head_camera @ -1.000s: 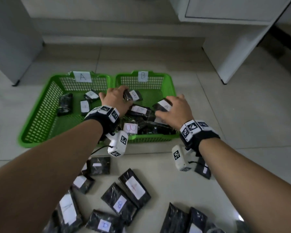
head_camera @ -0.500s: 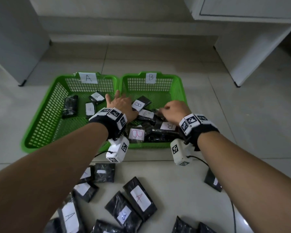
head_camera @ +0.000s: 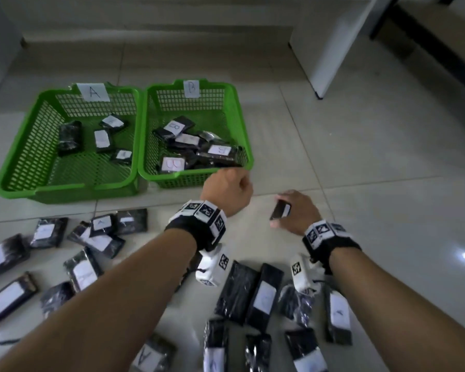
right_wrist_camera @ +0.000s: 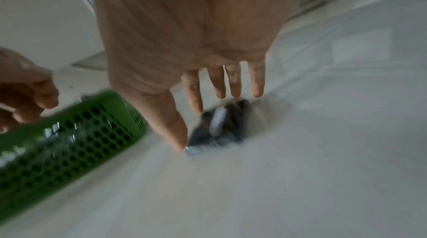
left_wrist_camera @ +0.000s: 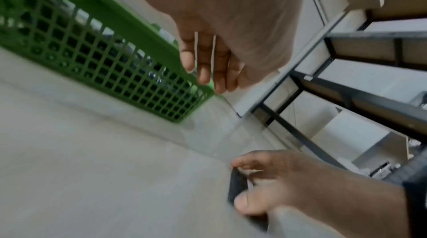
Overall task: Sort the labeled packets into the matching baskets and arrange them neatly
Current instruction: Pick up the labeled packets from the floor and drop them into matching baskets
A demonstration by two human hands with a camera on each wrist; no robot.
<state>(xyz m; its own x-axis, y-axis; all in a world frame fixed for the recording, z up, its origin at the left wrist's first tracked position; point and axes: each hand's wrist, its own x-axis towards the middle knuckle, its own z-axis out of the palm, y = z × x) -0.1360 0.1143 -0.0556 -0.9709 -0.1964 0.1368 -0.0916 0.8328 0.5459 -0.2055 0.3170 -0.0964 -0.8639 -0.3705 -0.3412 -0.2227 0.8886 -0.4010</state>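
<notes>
Two green baskets stand side by side on the tiled floor: basket A [head_camera: 65, 187] at left holds several black packets, and basket B [head_camera: 243, 130] at right holds a loose pile. My left hand [head_camera: 227, 187] hovers just in front of basket B's near right corner, fingers loosely curled and holding nothing. To its right, my right hand [head_camera: 298, 210] reaches down to the floor and pinches a small black packet [head_camera: 279, 209] with a white label between thumb and fingers. The left wrist view shows the packet [left_wrist_camera: 235, 185] tilted up on edge. The right wrist view is blurred.
Several loose labelled packets [head_camera: 263, 296] lie scattered on the floor near me, left and right of my forearms. A white cabinet panel [head_camera: 330, 49] stands at the back right, with a dark-framed shelf [left_wrist_camera: 346, 95] beyond it. Bare tiles stretch to the right of basket B.
Both hands have drawn back out of basket B toward me. The right hand dropped to the floor right of the basket and took hold of a packet there.
</notes>
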